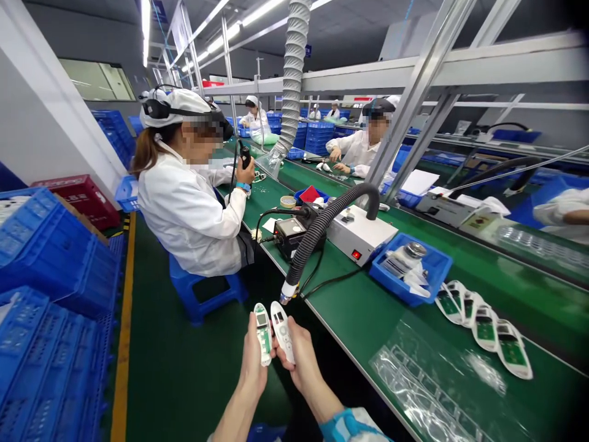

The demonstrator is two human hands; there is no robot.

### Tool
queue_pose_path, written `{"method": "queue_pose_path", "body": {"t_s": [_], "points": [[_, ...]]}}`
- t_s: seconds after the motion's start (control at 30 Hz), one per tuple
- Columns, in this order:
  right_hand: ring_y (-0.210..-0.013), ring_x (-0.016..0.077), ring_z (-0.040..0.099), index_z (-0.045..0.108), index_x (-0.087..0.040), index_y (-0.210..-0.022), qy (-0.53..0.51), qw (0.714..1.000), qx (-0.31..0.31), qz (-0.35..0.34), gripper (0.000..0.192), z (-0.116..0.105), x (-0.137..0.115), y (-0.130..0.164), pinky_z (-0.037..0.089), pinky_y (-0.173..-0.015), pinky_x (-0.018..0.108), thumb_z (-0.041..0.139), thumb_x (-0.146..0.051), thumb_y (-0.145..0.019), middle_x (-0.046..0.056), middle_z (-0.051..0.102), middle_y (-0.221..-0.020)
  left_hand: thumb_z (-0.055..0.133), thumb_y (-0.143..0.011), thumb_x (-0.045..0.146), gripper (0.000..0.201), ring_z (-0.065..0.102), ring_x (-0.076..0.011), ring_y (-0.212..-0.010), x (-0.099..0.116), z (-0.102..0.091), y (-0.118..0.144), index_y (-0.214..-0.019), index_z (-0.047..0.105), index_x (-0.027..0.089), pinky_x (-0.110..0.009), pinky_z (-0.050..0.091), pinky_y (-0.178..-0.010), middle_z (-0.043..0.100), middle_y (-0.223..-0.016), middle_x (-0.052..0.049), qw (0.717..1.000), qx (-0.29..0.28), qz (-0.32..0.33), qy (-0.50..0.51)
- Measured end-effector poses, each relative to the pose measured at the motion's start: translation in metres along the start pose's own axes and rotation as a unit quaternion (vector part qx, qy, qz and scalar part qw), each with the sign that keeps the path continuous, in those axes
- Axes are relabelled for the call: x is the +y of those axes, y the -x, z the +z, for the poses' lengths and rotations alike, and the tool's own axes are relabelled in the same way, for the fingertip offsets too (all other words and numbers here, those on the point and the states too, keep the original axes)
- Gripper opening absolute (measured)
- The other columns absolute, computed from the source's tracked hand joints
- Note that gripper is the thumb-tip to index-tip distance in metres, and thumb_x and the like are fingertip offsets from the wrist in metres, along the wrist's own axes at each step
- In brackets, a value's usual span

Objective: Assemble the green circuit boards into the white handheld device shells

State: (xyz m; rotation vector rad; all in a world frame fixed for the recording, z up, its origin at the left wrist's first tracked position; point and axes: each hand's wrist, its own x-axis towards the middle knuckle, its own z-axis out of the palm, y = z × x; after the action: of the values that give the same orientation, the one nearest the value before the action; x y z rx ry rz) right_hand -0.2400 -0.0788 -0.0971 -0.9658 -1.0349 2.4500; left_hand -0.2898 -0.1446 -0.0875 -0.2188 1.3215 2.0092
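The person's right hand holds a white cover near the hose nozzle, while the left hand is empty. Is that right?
Not quite: the left hand isn't empty. The head view shows it holding a white shell with a green circuit board. The right hand does hold the white cover near the hose nozzle.

Shell [260, 306] is white with a green circuit board [265, 342]; cover [281, 326] is white with grey buttons [284, 339]. Bench top [345, 319] is green, tray [399, 289] blue, ribbed hose [317, 234] dark grey with a white collar [288, 290], machine box [339, 240] white with a red switch [356, 254]. Crates [76, 282] blue, floor line [123, 350] yellow.
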Motion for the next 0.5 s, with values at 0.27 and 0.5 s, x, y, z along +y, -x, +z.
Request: {"method": "queue_pose_path", "body": {"t_s": [0.27, 0.5], "points": [[-0.028, 0.006, 0.042, 0.058, -0.014, -0.066, -0.011, 1.0, 0.007, -0.025, 0.042, -0.001, -0.008, 0.003, 0.011, -0.026, 0.014, 0.059, -0.055, -0.077, 0.0, 0.057, -0.044, 0.055, -0.077, 0.064, 0.05, 0.044, -0.0081, -0.042, -0.001, 0.009, -0.002, -0.074, 0.059, 0.014, -0.017, 0.03, -0.038, 0.049, -0.051, 0.004, 1.0, -0.009, 0.004, 0.0], [-0.029, 0.0076, 0.045, 0.059, -0.013, -0.071, -0.009, 1.0, -0.015, -0.02, 0.046, 0.016, -0.007, -0.002, 0.016, -0.025, 0.014, 0.061, -0.059, -0.074, 0.0, 0.057, -0.043, 0.053, -0.078, 0.065, 0.052, 0.047, -0.0087, -0.043, 0.01, -0.002, -0.002, -0.079, 0.062, 0.013, -0.018, 0.034, -0.04, 0.053, -0.052, 0.002, 1.0, 0.012, 0.019, 0.004]]}}
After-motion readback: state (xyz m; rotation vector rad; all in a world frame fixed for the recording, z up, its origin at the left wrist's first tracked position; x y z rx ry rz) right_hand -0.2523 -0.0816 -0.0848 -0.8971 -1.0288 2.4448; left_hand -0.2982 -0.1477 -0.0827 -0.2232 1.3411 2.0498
